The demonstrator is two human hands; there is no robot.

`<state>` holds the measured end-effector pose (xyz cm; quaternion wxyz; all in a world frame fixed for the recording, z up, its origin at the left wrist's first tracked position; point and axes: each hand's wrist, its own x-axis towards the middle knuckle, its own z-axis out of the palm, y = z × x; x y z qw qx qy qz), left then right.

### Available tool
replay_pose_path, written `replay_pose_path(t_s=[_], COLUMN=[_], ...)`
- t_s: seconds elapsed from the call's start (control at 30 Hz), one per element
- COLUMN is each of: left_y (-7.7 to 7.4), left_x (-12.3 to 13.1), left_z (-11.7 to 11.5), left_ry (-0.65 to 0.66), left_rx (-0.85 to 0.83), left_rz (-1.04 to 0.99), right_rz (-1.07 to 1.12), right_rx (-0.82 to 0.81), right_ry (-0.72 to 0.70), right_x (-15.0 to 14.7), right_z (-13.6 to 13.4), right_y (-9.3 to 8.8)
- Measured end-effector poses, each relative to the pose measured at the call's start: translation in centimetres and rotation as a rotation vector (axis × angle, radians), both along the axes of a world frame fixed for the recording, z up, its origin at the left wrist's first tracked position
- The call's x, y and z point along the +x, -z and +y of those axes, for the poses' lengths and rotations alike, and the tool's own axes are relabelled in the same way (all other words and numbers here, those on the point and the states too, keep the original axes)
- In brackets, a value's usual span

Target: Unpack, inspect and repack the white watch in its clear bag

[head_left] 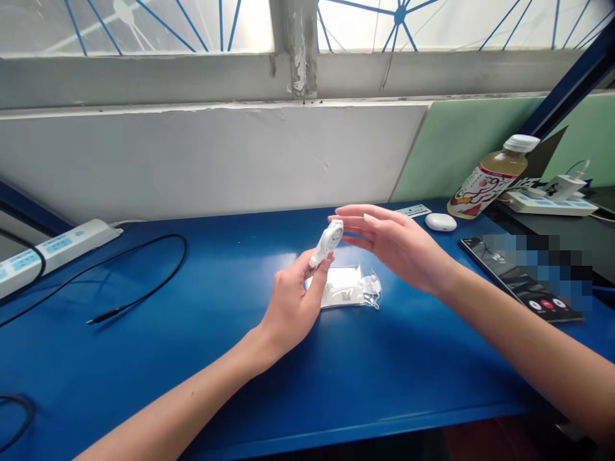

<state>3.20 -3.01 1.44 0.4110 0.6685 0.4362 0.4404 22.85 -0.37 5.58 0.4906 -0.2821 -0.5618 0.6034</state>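
My left hand (pixel 293 294) is closed around a small white object with a rounded end (pixel 327 242), gripped between thumb and fingers and held up above the table. Its exact kind cannot be made out. To its right, my right hand (pixel 391 240) has its fingers stretched out and slightly apart, the tips close to the white object's upper end. Whether they touch it is unclear. Below both hands, a flat white packet in clear plastic (pixel 343 296) lies on the blue table (pixel 230 384), partly hidden by my left hand. Crumpled clear plastic (pixel 371 288) and a small chain are at its right end.
A power strip (pixel 57 250) and a black cable (pixel 144 298) lie at left. At right are a leaning drink bottle (pixel 494 179), a white earbud case (pixel 441 222), a phone (pixel 514 269) and another power strip (pixel 552 203) with plugs. A wall stands behind the table.
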Motion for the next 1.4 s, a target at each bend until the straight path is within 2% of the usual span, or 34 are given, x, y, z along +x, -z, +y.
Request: replay_pose_path(t_s=[0.17, 0.23, 0.5, 0.6, 0.7, 0.87, 1.07, 1.27, 1.4], left_y=[0.1, 0.3, 1.7, 1.8, 1.6, 2.0, 2.3, 2.0, 2.3], left_x=[0.0, 0.0, -0.4, -0.3, -0.2, -0.5, -0.7, -0.8, -0.9], left_z=[-0.1, -0.1, 0.4, 0.3, 0.3, 0.8, 1.5, 1.5, 1.5], left_ry=[-0.001, -0.003, 0.008, 0.070, 0.151, 0.232, 0.310, 0.293, 0.270], left_rx=[0.216, 0.300, 0.464, 0.486, 0.449, 0.323, 0.300, 0.261, 0.315], left_rz=[0.139, 0.190, 0.409, 0.430, 0.431, 0.505, 0.562, 0.497, 0.528], right_rz=[-0.051, -0.088, -0.397, -0.562, -0.658, -0.721, -0.803, -0.963, -0.945], right_rx=[-0.069, -0.021, 0.370, 0.579, 0.672, 0.629, 0.587, 0.495, 0.494], right_ry=[0.086, 0.087, 0.201, 0.261, 0.283, 0.346, 0.152, 0.032, -0.003], right_x=[2.0, 2.3, 1.9, 2.0, 2.8, 5.4, 7.8, 9.9, 9.7], right_z=[-2.0, -2.2, -2.9, -3.0, -2.7, -1.8, -0.9, 0.0, 0.2], right_y=[2.7, 3.2, 4.1, 4.3, 4.0, 3.2, 3.7, 3.5, 4.0])
